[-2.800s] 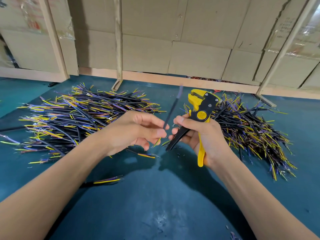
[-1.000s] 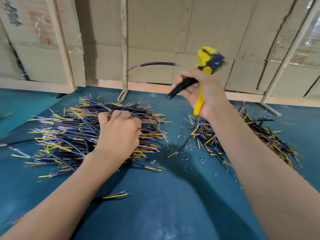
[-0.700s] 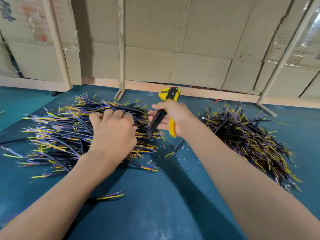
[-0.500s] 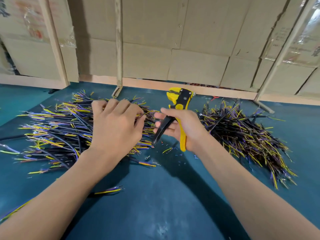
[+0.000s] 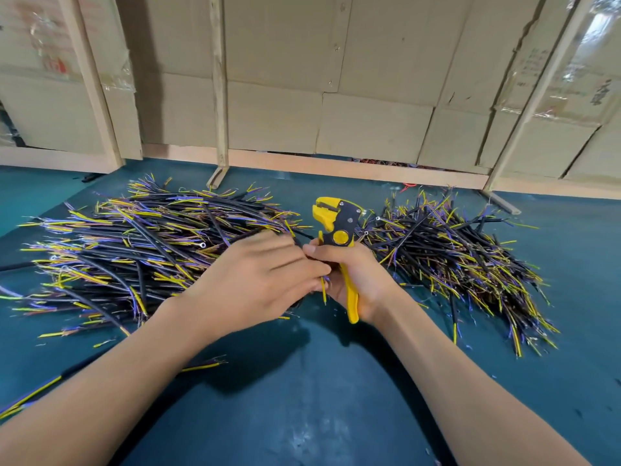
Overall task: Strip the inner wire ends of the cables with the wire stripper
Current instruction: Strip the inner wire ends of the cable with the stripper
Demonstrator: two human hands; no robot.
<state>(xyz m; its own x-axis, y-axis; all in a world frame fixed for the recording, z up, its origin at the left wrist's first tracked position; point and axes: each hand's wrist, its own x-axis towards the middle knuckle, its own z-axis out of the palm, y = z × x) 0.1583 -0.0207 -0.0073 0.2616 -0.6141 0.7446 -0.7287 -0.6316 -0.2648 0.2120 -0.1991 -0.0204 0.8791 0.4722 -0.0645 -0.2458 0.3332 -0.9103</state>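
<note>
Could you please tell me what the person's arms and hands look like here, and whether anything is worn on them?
Both forearms are bare as far as the frame shows: no sleeves, gloves, watch or bracelets. The left hand and right hand show no rings or markings on the visible fingers, though the left one is somewhat motion-blurred. Fingernails look short and unpainted.

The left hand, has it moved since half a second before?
Yes. The left hand has left the left cable pile and moved right, meeting the right hand that holds the wire stripper.
</note>
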